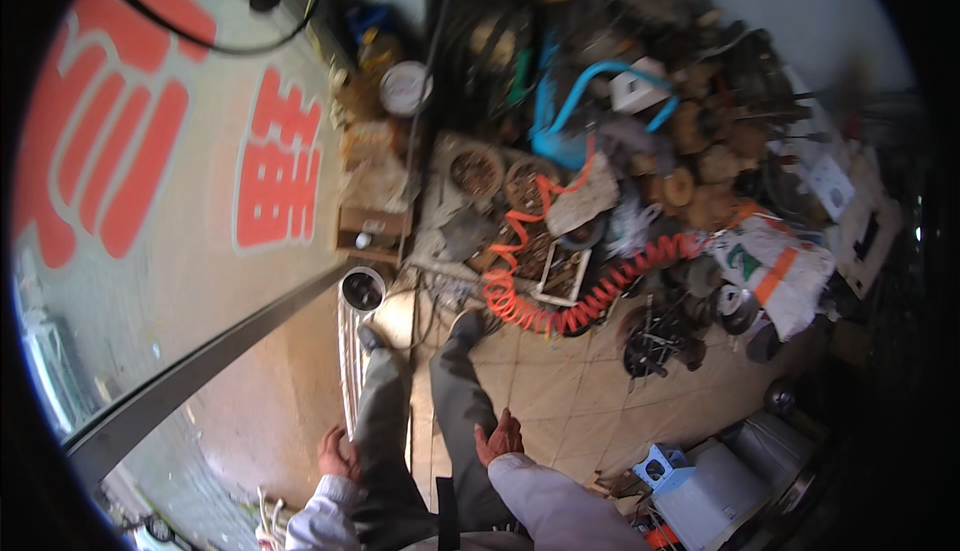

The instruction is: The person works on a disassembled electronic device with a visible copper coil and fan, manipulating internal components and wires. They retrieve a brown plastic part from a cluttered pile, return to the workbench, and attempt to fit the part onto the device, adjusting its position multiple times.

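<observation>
The left hand point(337, 454) hangs loosely open and empty, left of the long shiny metal tube point(349, 356) by the person's feet; the right hand point(498, 440), seemingly open and empty too, hangs right of it. Before gripping the tube, both should steady.

person seen from above: left hand point(337, 454) and right hand point(498, 440) bare, each emerging from a pale grey long sleeve with a loose cuff; grey-green trousers point(420, 421) run toward 12 o'clock, ending in dark shoes point(372, 336)
</observation>
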Available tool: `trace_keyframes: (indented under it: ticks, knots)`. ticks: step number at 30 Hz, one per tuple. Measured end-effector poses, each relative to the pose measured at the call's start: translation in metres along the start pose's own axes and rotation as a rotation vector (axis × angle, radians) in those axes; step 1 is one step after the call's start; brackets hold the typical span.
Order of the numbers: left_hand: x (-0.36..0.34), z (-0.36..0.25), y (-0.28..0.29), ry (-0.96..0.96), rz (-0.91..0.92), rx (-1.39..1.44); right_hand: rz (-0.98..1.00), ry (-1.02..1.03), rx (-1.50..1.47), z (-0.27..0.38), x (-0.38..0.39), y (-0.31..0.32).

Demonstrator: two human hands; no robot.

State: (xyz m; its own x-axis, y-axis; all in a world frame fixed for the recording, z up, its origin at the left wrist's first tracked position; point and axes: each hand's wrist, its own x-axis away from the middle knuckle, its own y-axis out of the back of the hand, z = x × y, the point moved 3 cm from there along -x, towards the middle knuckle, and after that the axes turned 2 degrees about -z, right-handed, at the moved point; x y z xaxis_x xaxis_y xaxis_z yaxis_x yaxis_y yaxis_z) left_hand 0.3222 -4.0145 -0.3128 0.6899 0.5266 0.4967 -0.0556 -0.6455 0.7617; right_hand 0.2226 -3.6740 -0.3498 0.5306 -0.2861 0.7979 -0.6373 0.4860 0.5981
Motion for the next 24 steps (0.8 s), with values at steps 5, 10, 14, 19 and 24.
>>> trace_keyframes:
  ticks: [5,10,14,19,24]
  knots:
    - [0.013,0.056,0.06,0.21,-0.026,-0.064,-0.014,-0.134,-0.107,-0.058,0.003,0.037]
    - [-0.02,0.057,0.077,0.366,0.031,0.023,-0.07,-0.156,-0.207,-0.133,-0.009,0.058]
    - [-0.055,0.041,0.071,0.448,0.103,0.185,-0.073,-0.244,-0.283,-0.187,0.007,0.047]
    - [-0.11,0.042,0.061,0.482,0.198,0.424,0.12,-0.309,-0.322,-0.225,0.062,0.01]
    - [-0.149,0.043,0.052,0.423,0.259,0.524,0.116,-0.394,-0.324,-0.248,0.117,-0.049]
